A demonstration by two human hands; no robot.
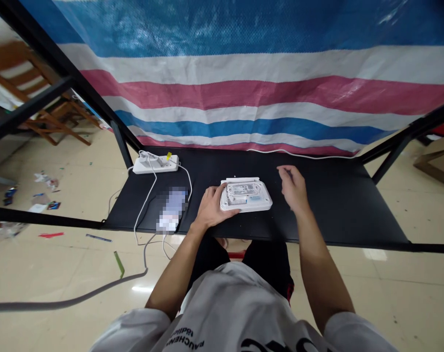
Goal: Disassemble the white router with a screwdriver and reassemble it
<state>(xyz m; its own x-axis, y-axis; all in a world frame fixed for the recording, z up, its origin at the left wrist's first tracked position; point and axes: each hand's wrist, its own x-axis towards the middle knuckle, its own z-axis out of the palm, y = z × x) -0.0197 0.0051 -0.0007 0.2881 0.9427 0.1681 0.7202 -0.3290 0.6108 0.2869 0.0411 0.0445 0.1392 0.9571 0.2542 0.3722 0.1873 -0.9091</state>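
A white box-shaped device [245, 196] with vents, labels and a white bar along its far edge lies on the black table [339, 205]. My left hand [212, 208] grips its left end, thumb along the near side and fingers at the far left corner. To the right of the device, my right hand [293, 189] is raised apart from it, with fingers curled and the index finger pressed near the thumb. Whether anything small is between those fingers cannot be made out.
A white power strip [156, 164] with plugs and cables sits at the table's back left. Nearer is a phone [173, 209] with a blurred screen. Black frame posts stand at both sides, and a striped sheet [243, 93] hangs behind. A wooden chair [42, 93] stands at far left.
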